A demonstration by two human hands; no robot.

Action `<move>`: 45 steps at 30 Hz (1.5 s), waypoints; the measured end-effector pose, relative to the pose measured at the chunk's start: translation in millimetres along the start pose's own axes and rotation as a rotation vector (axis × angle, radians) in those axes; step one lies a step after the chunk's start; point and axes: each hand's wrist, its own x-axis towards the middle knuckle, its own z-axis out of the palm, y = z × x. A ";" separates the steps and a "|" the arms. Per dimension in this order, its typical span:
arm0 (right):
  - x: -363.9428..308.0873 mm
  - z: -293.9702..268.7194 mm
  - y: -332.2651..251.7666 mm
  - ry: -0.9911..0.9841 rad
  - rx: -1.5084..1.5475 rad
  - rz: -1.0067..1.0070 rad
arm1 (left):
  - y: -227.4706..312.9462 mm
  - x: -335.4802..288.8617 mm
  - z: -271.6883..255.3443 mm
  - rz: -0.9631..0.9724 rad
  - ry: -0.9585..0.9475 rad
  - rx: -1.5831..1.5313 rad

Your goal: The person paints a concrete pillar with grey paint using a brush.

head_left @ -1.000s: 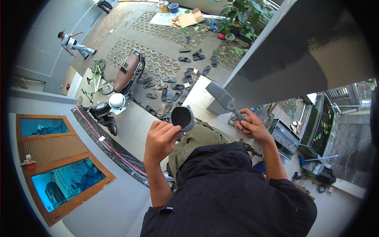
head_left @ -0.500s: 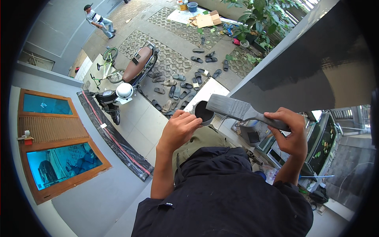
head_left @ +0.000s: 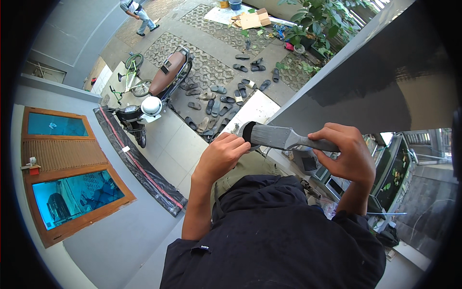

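My left hand (head_left: 221,156) grips a small round cup (head_left: 247,131) by its rim, with the cup tipped toward the right. Its inside looks dark; how much paint is in there I cannot tell. Closed around a long grey handle, my right hand (head_left: 349,150) holds a wide flat paintbrush (head_left: 274,137) coated in grey. The bristle end points left and reaches the cup's mouth, its tip partly inside. Beyond the brush rises a wall (head_left: 332,103) with dark grey, wet-looking paint beside a lighter patch.
Several sandals (head_left: 215,108) lie on the paving ahead. A motorbike (head_left: 169,72) with a white helmet (head_left: 151,106) stands left, beside a green bicycle (head_left: 129,82). A wood-framed window (head_left: 77,137) is at far left. A person (head_left: 138,14) walks in the far yard.
My right hand has brought the brush left and lower, so its bristles now meet the cup's mouth. The cup has turned toward the brush. The distant person has moved right and farther off.
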 end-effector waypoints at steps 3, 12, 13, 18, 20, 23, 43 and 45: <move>3.6 -2.8 -3.3 -0.035 -0.029 -0.030 | 1.4 1.5 3.1 0.008 -0.016 0.009; 14.5 -12.4 -18.6 -0.112 -0.141 -0.111 | 3.0 6.2 6.7 0.017 -0.074 0.007; 15.2 -13.1 -20.9 -0.124 -0.169 -0.135 | 2.4 6.7 7.1 0.015 -0.071 0.004; 16.5 -17.4 -29.6 -0.148 -0.174 -0.112 | -0.9 6.7 7.8 0.012 -0.069 -0.001; 19.5 -17.3 -29.7 -0.150 -0.171 -0.116 | -0.8 5.4 7.6 0.007 -0.066 -0.014; 26.7 -14.9 -27.5 -0.157 -0.158 -0.133 | -0.3 4.0 6.8 0.009 -0.078 -0.001; 36.4 -5.0 -18.2 -0.206 -0.162 -0.104 | 13.8 9.2 6.6 0.041 -0.068 -0.028; 30.3 -14.9 -15.0 -0.150 -0.109 -0.110 | 11.7 8.6 5.4 0.031 -0.048 -0.026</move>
